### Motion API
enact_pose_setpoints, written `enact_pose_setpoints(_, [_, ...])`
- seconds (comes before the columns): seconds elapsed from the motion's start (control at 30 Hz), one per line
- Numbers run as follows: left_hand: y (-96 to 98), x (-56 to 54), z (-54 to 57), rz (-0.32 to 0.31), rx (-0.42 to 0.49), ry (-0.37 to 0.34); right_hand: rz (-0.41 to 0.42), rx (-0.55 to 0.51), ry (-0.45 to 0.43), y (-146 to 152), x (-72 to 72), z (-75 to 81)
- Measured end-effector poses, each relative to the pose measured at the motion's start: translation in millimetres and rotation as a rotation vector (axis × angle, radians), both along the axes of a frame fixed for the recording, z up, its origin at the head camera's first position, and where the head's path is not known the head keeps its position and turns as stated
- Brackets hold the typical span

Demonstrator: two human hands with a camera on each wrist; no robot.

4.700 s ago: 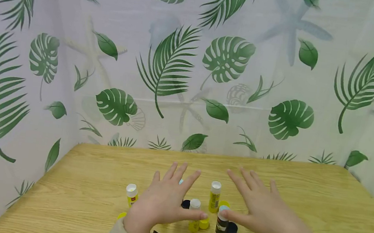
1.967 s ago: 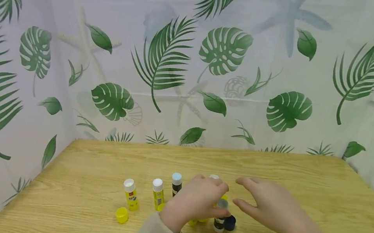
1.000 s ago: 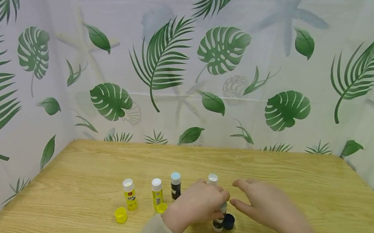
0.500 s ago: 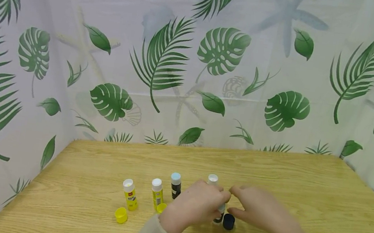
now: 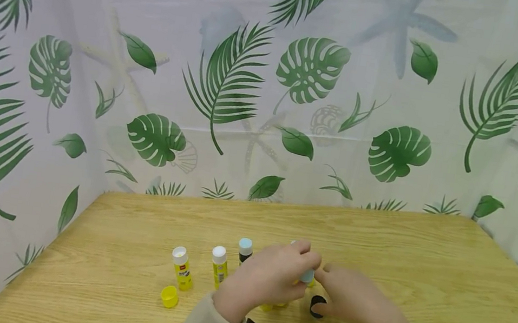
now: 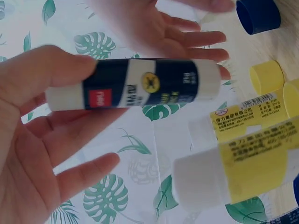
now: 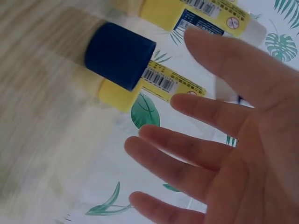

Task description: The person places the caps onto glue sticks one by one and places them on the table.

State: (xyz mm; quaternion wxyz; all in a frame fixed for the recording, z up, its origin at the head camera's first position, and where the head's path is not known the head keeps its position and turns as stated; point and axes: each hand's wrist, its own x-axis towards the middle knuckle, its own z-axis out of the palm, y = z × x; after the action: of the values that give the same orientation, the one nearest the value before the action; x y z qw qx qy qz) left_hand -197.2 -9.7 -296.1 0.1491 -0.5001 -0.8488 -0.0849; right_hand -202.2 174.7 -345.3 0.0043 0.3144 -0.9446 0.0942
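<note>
My left hand (image 5: 269, 272) pinches a dark blue and white glue stick (image 6: 140, 83) between thumb and fingers at one white end. In the head view, only the pale end of that stick shows past the fingers. My right hand (image 5: 358, 303) hovers just right of it, over a dark blue cap (image 5: 317, 307) on the table. Seen from the right wrist, the right hand's fingers (image 7: 177, 163) are extended and hold nothing, with the dark cap (image 7: 120, 55) apart from them. Yellow glue sticks (image 6: 229, 172) stand close to the left hand, partly hidden by it in the head view.
On the wooden table (image 5: 130, 243), left of the hands, stand two uncapped yellow glue sticks (image 5: 182, 269) (image 5: 219, 265) and another dark glue stick (image 5: 245, 250). A yellow cap (image 5: 169, 296) lies near them. A leaf-patterned cloth (image 5: 229, 86) encloses the back and sides.
Both hands were spread above the sticks. The left hand has since gripped the dark glue stick and raised it from beside its cap; the right hand has moved left and lower, over that cap.
</note>
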Motion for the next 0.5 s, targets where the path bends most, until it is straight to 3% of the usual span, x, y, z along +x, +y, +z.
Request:
enact_pose_setpoints(0.27, [-1.6,-3.6,0.4,-0.026,0.103,0.04,-0.028,0.075,-0.057,-5,-1.8,-7.0])
enact_pose_setpoints(0.5, [-2.4,-5.3,0.6,-0.028,0.157,0.086,-0.057,0.027,-0.147,-7,0.2,-11.6])
